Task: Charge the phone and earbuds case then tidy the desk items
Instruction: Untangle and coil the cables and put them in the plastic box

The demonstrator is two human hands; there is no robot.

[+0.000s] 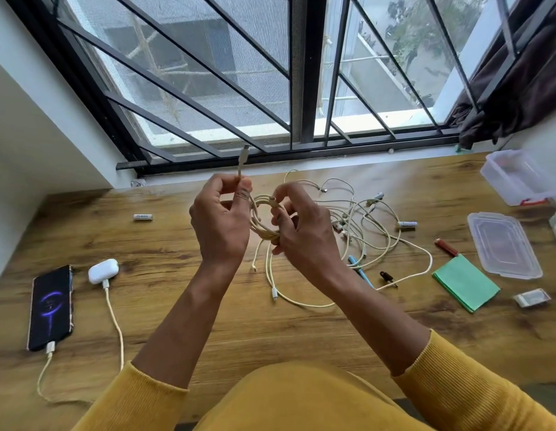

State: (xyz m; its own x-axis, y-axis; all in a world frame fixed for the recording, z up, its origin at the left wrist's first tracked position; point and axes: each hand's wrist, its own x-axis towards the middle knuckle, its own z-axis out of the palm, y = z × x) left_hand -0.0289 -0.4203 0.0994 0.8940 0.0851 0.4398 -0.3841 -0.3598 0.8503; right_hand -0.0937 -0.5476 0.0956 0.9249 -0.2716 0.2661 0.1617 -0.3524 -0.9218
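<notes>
Above the desk [208,321], cream cable [264,219] coiled between both hands.

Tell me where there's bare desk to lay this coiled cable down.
Bare wood lies between the earbuds case and the loose cable ends, in front of the left hand. Also open: the far strip beyond the battery. Crowded: right of the right hand, with the cable tangle, pen, green paper and lid.
</notes>
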